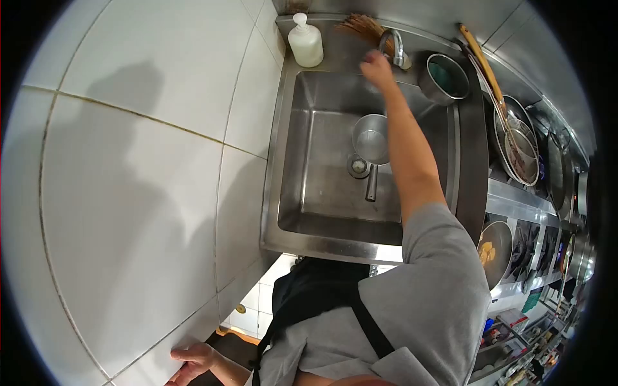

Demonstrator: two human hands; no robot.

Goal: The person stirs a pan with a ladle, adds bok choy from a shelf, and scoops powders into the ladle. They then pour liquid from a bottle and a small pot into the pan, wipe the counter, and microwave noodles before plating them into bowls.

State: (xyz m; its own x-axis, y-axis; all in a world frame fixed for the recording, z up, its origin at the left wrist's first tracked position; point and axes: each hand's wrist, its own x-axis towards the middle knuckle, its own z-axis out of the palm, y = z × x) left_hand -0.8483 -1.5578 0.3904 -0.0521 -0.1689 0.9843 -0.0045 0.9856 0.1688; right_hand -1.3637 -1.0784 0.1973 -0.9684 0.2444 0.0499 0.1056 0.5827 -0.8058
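Note:
My right hand [378,69] reaches across the sink to the foot of the curved metal faucet [398,50]. Its fingers are curled closed; what they grip, if anything, is hidden by the hand. Beneath my forearm, a metal saucepan [371,140] sits in the steel sink [322,215], its handle pointing toward me beside the drain [358,166]. The pan seems to hold clear water. My left hand [193,361] is low at the left, against the white tiled surface [141,257], thumb and fingers apart, holding nothing visible.
A white pump bottle [306,44] stands at the sink's back left corner. Behind the faucet lies a straw brush [365,29]. A metal pot [444,78] with something green inside stands right. Farther right are strainers [520,138] and a frying pan [497,248] with yellowish food.

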